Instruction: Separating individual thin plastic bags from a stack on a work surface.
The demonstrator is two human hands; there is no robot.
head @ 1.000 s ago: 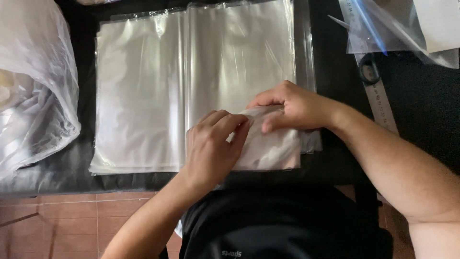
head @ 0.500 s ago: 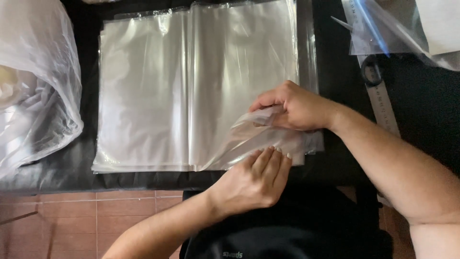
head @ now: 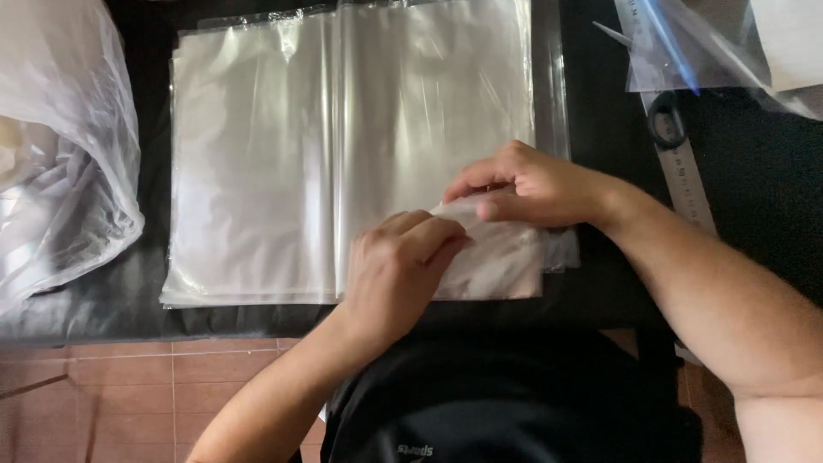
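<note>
A stack of clear plastic bags [head: 343,146] lies flat on a black table [head: 754,189] in front of me. My right hand [head: 531,184] pinches the raised near-right corner of the top bag between thumb and fingers. Just to its left, my left hand [head: 399,266] rests on the same corner, fingers curled onto the plastic below the right hand's pinch. The corner itself is partly hidden under both hands.
A large crumpled translucent bag [head: 60,163] bulges at the left. At the far right lie a metal ruler [head: 686,171], black scissor handles [head: 667,120] and more clear plastic sheets [head: 729,47]. A reddish tiled floor [head: 129,394] shows below the table edge.
My left hand, which had dropped back toward the table edge half a second ago, has come up onto the bag corner again. The lifted plastic flap has flattened. The right hand stayed put.
</note>
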